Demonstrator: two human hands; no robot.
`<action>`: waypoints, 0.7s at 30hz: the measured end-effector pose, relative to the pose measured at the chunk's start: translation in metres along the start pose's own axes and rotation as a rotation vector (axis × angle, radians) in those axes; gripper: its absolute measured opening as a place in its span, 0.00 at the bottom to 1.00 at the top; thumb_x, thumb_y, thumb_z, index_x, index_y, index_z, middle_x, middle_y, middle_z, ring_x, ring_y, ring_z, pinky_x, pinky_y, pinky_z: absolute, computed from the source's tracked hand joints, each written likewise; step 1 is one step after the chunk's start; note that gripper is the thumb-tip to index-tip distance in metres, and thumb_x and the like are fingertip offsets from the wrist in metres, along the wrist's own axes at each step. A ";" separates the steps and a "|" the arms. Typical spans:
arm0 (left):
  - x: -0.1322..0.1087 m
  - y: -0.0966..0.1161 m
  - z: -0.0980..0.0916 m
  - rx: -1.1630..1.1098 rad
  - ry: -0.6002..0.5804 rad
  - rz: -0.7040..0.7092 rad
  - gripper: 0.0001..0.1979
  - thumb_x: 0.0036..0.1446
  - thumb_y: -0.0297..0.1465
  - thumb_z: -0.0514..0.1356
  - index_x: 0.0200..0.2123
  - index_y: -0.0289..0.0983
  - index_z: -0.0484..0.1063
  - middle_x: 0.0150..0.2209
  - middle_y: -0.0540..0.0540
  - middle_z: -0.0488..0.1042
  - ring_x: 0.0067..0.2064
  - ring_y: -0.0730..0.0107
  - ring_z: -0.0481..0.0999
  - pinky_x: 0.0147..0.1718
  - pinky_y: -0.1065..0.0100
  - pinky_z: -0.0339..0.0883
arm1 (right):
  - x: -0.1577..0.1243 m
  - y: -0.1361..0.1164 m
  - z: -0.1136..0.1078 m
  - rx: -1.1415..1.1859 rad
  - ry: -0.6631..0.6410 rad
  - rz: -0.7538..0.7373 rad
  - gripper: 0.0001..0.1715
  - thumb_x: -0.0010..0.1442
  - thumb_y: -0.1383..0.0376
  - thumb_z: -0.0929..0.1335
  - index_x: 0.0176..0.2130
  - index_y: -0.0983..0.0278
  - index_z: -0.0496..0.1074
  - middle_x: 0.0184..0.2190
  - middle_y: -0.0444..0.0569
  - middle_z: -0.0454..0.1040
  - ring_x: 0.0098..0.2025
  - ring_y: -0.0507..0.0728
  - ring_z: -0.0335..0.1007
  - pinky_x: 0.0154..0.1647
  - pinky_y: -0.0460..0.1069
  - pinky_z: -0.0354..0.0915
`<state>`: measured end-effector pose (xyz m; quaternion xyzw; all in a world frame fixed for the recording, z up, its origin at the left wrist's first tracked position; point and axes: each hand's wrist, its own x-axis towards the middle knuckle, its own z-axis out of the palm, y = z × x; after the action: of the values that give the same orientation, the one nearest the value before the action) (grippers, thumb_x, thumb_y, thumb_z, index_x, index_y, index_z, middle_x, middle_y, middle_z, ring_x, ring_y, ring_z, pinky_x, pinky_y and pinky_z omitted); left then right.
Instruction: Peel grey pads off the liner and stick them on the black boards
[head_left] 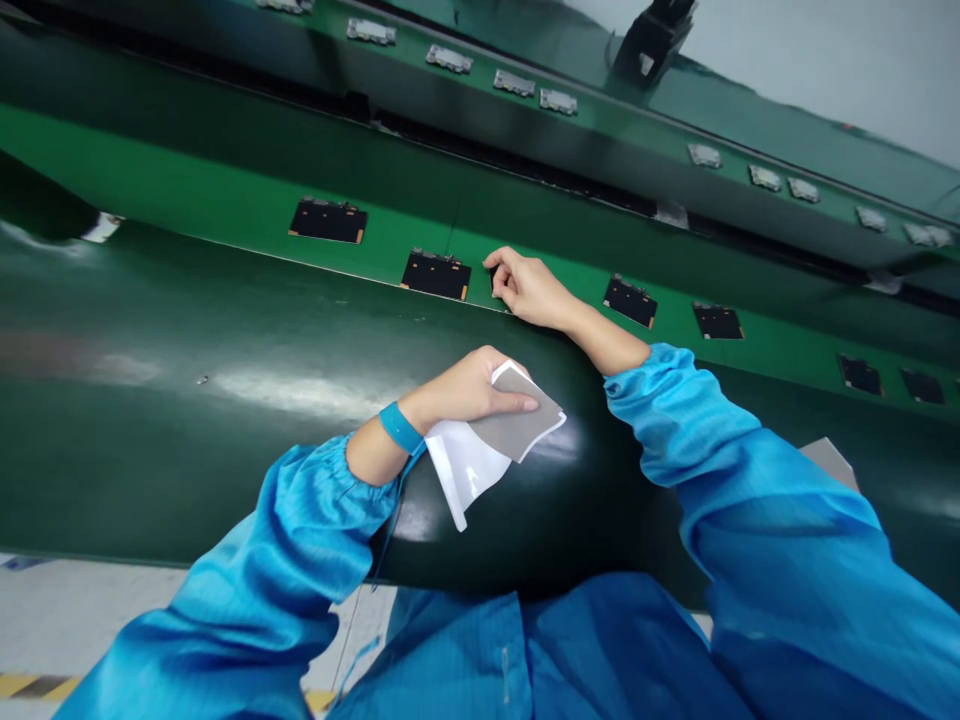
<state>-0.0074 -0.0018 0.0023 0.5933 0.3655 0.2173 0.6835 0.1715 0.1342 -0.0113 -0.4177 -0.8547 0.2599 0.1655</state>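
My left hand (469, 388) rests on the dark green bench top (187, 400), closed on a grey sheet with a white backing (491, 440) that hangs below the thumb. A blue wrist strap (400, 427) circles that wrist. My right hand (525, 288) reaches out to the bright green conveyor belt (187, 200), fingers curled on a small black board whose edge barely shows (493, 281) under them. Another black board (436, 274) lies just left of that hand, and one more (630, 300) just right of it.
More black boards (328, 220) (718, 321) (859, 374) ride the belt in a row. On the upper level lies a line of small silver parts (449, 59). A grey sheet corner (829, 462) lies at the right; floor with striped tape (30, 685) shows lower left.
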 end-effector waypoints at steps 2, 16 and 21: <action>0.000 0.000 0.000 0.007 0.001 0.000 0.15 0.52 0.39 0.78 0.36 0.34 0.85 0.32 0.44 0.85 0.32 0.65 0.82 0.31 0.70 0.72 | -0.004 -0.001 -0.002 -0.037 -0.002 0.019 0.25 0.64 0.74 0.63 0.60 0.67 0.68 0.41 0.52 0.84 0.40 0.58 0.76 0.46 0.51 0.66; 0.000 -0.001 0.000 0.015 -0.017 -0.007 0.15 0.52 0.38 0.77 0.38 0.33 0.86 0.32 0.44 0.85 0.32 0.66 0.81 0.31 0.71 0.72 | -0.011 -0.007 -0.027 -0.334 0.043 0.231 0.40 0.59 0.67 0.80 0.64 0.69 0.65 0.63 0.69 0.69 0.65 0.77 0.70 0.65 0.70 0.68; -0.001 0.000 0.000 0.003 -0.031 -0.016 0.15 0.54 0.39 0.77 0.38 0.33 0.86 0.31 0.45 0.84 0.32 0.67 0.80 0.31 0.71 0.71 | -0.005 -0.013 -0.010 -0.177 -0.006 -0.080 0.37 0.61 0.69 0.76 0.66 0.64 0.65 0.60 0.61 0.74 0.62 0.71 0.69 0.67 0.67 0.67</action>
<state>-0.0083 -0.0027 0.0022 0.5946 0.3600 0.2019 0.6900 0.1719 0.1267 0.0040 -0.3957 -0.8907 0.1777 0.1356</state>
